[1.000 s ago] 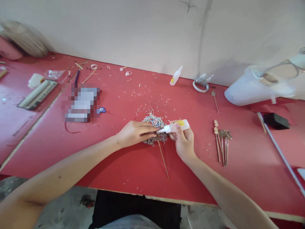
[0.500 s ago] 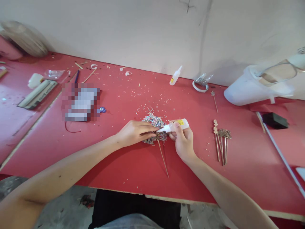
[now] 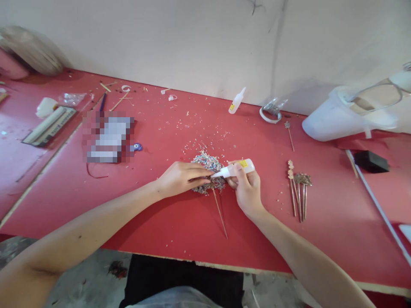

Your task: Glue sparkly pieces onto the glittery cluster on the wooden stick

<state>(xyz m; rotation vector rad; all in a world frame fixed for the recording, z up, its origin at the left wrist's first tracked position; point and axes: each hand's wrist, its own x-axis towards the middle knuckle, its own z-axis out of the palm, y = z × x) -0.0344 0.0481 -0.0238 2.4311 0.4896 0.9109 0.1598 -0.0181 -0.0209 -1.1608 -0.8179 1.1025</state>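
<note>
My right hand (image 3: pixel 246 190) is closed round a small white glue bottle (image 3: pixel 239 168) with a yellow label, its nozzle pointing left. The nozzle tip meets the top of a thin gold-coloured hairpin stick (image 3: pixel 220 212), whose shaft slants down toward me. My left hand (image 3: pixel 183 177) pinches the head of this hairpin between thumb and fingers; the head is mostly hidden by the fingers. Both hands are over a pile of small glittering multicoloured chips (image 3: pixel 207 161) on the red table (image 3: pixel 160 231).
Several finished-looking hairpins (image 3: pixel 300 194) lie at right, with another hairpin (image 3: pixel 289 137) behind them. A second glue bottle (image 3: pixel 237 101) stands by the wall, near a tape ring (image 3: pixel 269 114). A white bucket (image 3: pixel 330 115) and black block (image 3: pixel 370 161) are farther right. A knife package (image 3: pixel 49 126) lies left.
Almost nothing differs. Both hands keep the same hold on the glue bottle and hairpin; the view has shifted very slightly.
</note>
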